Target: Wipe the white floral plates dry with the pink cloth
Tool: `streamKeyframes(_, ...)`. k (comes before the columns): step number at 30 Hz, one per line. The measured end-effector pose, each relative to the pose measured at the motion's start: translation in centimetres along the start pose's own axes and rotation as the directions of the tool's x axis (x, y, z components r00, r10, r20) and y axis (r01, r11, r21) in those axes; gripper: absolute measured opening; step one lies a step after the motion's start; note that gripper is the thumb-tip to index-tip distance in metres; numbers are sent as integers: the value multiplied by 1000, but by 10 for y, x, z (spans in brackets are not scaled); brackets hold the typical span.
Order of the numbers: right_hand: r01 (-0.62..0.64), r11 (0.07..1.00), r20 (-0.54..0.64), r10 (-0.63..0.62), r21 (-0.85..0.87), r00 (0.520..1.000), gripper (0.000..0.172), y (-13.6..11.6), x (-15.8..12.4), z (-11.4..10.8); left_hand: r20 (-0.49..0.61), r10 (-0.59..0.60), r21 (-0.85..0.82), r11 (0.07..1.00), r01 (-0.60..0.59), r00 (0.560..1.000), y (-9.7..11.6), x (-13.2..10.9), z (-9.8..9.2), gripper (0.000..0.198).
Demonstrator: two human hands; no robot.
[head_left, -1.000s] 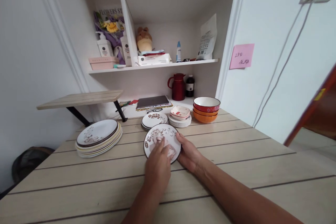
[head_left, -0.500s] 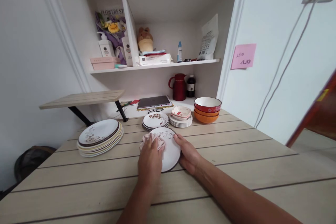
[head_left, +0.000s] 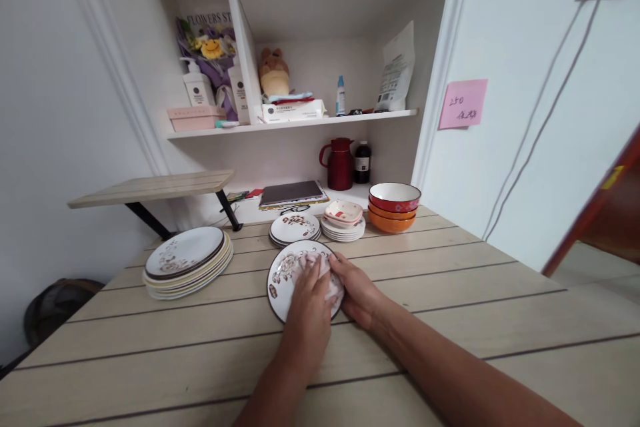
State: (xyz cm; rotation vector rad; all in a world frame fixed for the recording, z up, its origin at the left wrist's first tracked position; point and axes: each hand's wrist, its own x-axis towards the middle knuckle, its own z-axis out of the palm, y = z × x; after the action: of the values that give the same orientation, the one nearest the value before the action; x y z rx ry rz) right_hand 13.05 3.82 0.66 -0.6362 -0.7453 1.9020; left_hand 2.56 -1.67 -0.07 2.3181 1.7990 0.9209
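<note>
A white plate [head_left: 281,278] with a dark rim and brown flower pattern is tilted up a little over the table, just in front of the stacks. My right hand [head_left: 356,290] grips its right edge, thumb on the upper face and the other fingers behind. A crumpled pale pink cloth [head_left: 332,285] lies against the right part of the plate's face. My left hand [head_left: 311,297] holds this cloth bunched under its fingers and presses it on the plate. The hand and cloth cover part of the pattern.
Behind the plate stand a stack of small plates [head_left: 295,228], saucers with small square bowls [head_left: 343,212], and red and orange bowls [head_left: 393,208]. Larger plates [head_left: 187,253] are piled at left, near a raised wooden stand [head_left: 155,188]. A red jug [head_left: 341,165] stands farther back.
My left hand has slid the cloth from the plate's left side across to its right side, uncovering the flower pattern at left. My right hand keeps its grip on the edge.
</note>
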Motion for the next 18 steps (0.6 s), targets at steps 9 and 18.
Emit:
streamKeyframes(9, -30, 991, 4, 31, -129, 1000, 26, 3, -4, 2, -113, -244, 240, 934, 265, 963, -9, 4, -21, 46)
streamKeyframes(18, -20, 997, -79, 26, 79, 996, 17, 3, 6, -3, 43, -186, 318, 934, 163, 982, 17, -6, -20, 40)
